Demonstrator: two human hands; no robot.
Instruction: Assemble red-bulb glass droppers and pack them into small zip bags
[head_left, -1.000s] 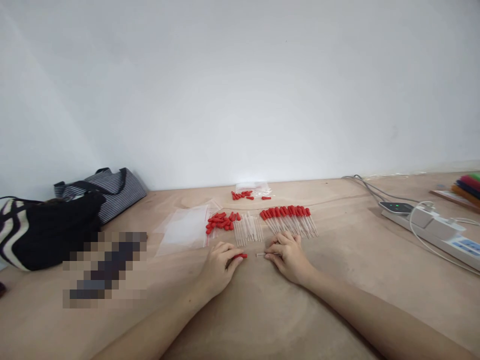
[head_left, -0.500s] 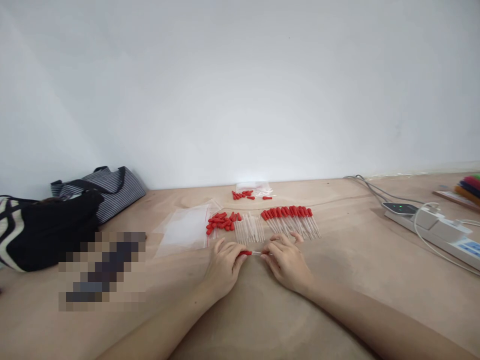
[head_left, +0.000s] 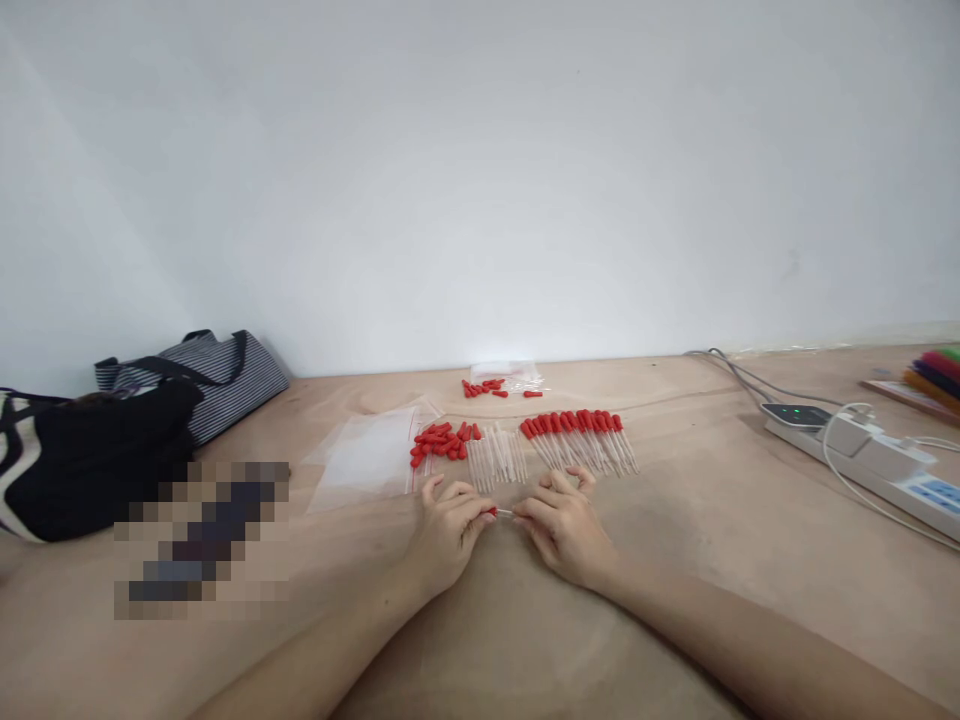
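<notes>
My left hand pinches a red rubber dropper bulb, mostly hidden by the fingers. My right hand is closed on a clear dropper tube, whose end meets the bulb between the two hands. Just beyond the hands lies a row of loose clear tubes. To its left is a pile of red bulbs, partly on clear zip bags. On the right, assembled droppers lie side by side with red bulbs away from me.
Farther back are more red bulbs and small white pieces on a bag. Black and striped bags sit at the left by a blurred-out patch. At the right are a power strip with cables and colourful bundles.
Both hands have shifted slightly, with less of the bulb and tube showing between the fingers. The view has moved a little; the laid-out pieces look the same.
</notes>
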